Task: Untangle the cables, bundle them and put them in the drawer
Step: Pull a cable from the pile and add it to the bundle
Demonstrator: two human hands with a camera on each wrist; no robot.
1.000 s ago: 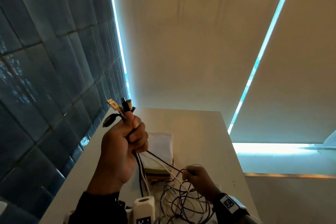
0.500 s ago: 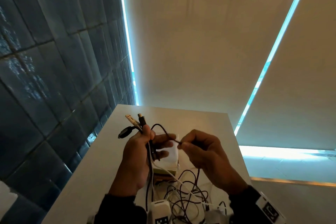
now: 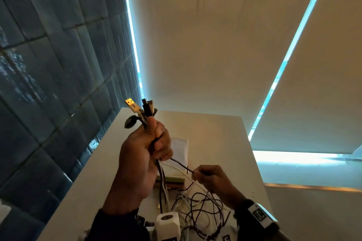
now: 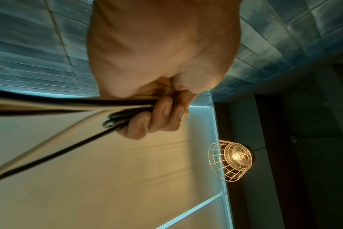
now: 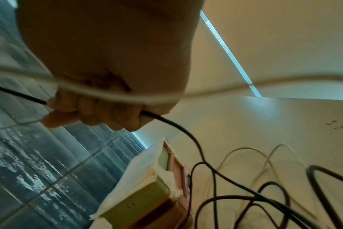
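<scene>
The cables run roughly upright through the left hand, their plug ends pointing up and away above the fist: a white USB plug with a lit yellow face, dark plugs beside it, and a black loop sticking out to the left. They are a mix of thin black and white cords. Below the fist they hang down into a loose tangle lying on the white counter. The left hand's fingers are curled tight round the bunch. One black cable leaves the fist slanting down to the right, taut, into the right hand, which pinches it with curled fingers; a white cord drapes across that hand. Behind the cables a cloth-covered stack of boxes sits on the counter, beside the blue tiled wall.
</scene>
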